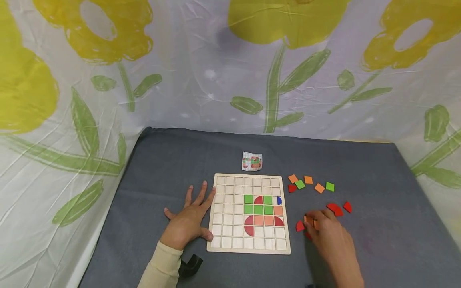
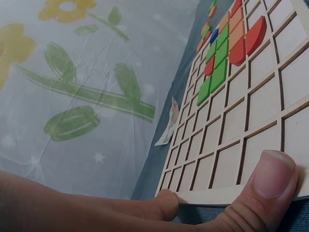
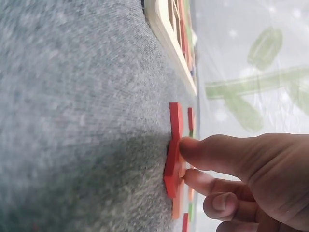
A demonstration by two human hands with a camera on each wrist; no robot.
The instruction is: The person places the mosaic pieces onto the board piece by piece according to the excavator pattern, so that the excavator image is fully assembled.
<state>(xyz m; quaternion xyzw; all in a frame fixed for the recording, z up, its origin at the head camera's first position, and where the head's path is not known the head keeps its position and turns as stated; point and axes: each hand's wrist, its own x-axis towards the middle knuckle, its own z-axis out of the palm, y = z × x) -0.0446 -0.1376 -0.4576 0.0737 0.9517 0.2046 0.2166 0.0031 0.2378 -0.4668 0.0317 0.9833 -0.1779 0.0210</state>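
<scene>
- Setup is a dark grey felt-covered table (image 1: 378,192), boxed in by a white sheet with big yellow flowers (image 1: 201,80).
- The wooden grid board (image 1: 230,224) sits dead centre, partly filled with green, orange and red tiles. A little pattern card (image 1: 252,161) lies just past it at 12 o'clock.
- Left hand (image 1: 189,220) lies flat with fingers spread, pressing the board's left edge. The left wrist view shows the thumb (image 2: 265,188) on the near rim. It's holding nothing.
- Right hand (image 1: 329,236) is off at 3 o'clock from the board, fingertips down on an orange square tile (image 1: 309,219) and the red pieces touching it. In the right wrist view the thumb (image 3: 212,152) presses a red tile (image 3: 174,150) edge. Can't tell whether it's properly pinched or just being nudged.
- The loose tile pile (image 1: 313,184) is scattered from 1 to 3 o'clock of the board, so the right hand is way nearer. The open cells lie toward 9 o'clock from that hand.
</scene>
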